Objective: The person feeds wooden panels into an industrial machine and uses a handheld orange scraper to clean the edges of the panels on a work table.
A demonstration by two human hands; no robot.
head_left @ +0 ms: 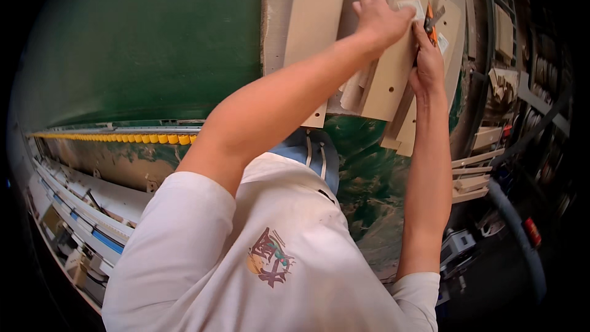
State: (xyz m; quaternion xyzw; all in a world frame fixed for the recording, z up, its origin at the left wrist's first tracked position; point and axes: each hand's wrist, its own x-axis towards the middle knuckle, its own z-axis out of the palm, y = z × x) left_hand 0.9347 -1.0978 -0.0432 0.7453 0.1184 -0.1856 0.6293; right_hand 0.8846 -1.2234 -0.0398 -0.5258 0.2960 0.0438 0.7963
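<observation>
My right hand (428, 66) is closed around an orange and black utility knife (432, 32), whose grey blade points up and to the right. Close beside it, my left hand (382, 19) lies over a long pale wooden board (386, 86) with drilled holes. Its thumb reaches across to a white label (413, 7) on that board, and its other fingers are spread, slightly bent, near the board's left edge. Whether the thumb presses the label or just rests there, I cannot tell. More pale boards (453, 24) lie under and to the right of my hands.
Another labelled board (316, 24) lies to the left. A large green surface (153, 37) fills the far left, with a row of yellow rollers (147, 139) along its near edge. Stacked wood strips (472, 184) and a grey hose (519, 240) are on the right.
</observation>
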